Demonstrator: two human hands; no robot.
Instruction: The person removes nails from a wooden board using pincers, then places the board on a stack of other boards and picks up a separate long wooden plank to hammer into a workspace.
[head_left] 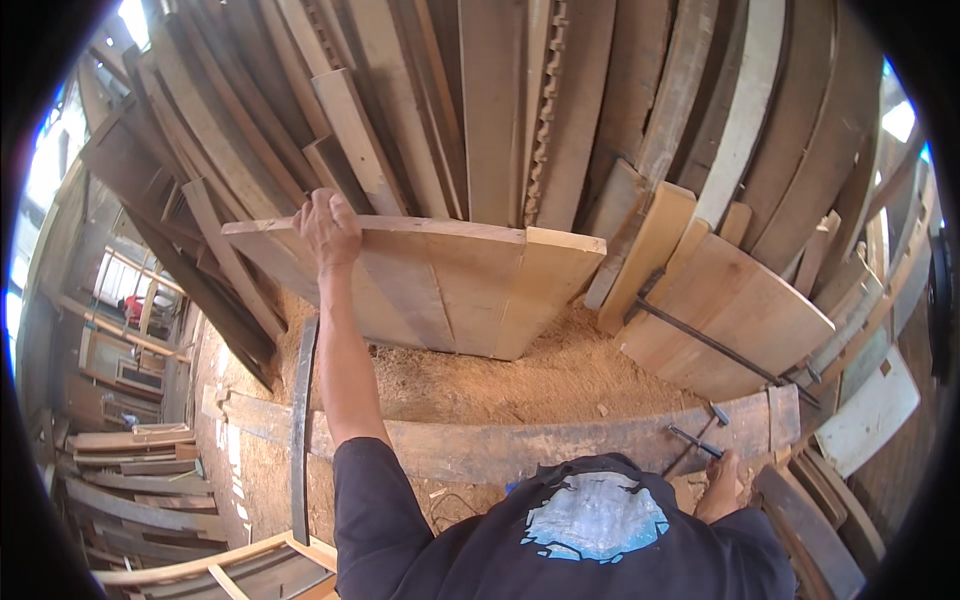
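Observation:
A wide wooden panel (475, 285) of joined boards leans against the upright planks ahead of me. My left hand (330, 230) reaches out to it, fingers wrapped over its top edge left of the middle. Low on the right, my right hand (724, 487) is closed at the end of a dark metal clamp (694, 440); part of the hand is hidden by my shirt. The clamp lies over a long, worn wooden beam (480, 447) that runs across in front of me.
Tall planks (490, 110) line the back. A second panel (725, 310) with a metal bar clamp (715, 347) leans at the right. Sawdust (440, 385) covers the ground between panel and beam. A dark upright bar (303, 430) crosses the beam at left. Stacked boards (140, 490) lie far left.

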